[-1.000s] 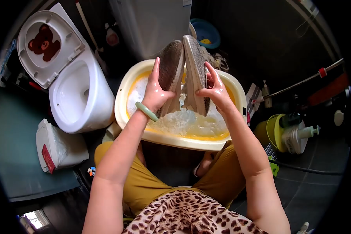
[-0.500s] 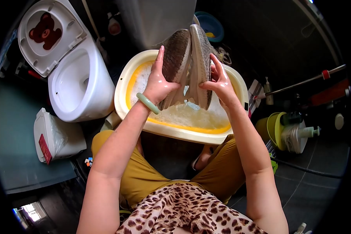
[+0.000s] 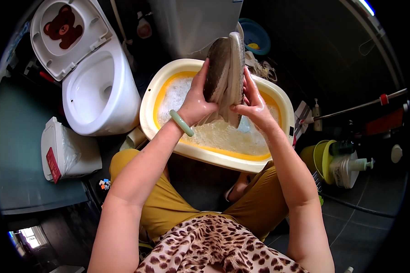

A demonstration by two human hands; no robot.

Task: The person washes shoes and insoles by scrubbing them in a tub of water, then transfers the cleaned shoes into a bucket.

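Above a cream basin (image 3: pixel 146 109) with a yellow inner band, I hold a pair of wet shoes upright, soles facing outward. My left hand (image 3: pixel 197 103), below which a pale green bangle sits on the wrist, is closed around the left shoe (image 3: pixel 217 68) with its dark, patterned sole. My right hand (image 3: pixel 256 105) grips the right shoe (image 3: pixel 236 75), seen mostly edge-on. The shoes press against each other, and their lower ends are close to the foamy, cloudy water (image 3: pixel 214 137). A pale blue item (image 3: pixel 245 124) shows in the water near my right hand.
A toilet (image 3: pixel 100 91) with its lid up stands at the left, with a white bin (image 3: pixel 73 148) below it. Yellow-green containers (image 3: pixel 322 154) and a pump bottle (image 3: pixel 348 169) are at the right. Behind the basin is a blue tub (image 3: pixel 255 36).
The two shoes have come together, closing the gap between them. Both hands have moved closer to each other. The view has shifted slightly.
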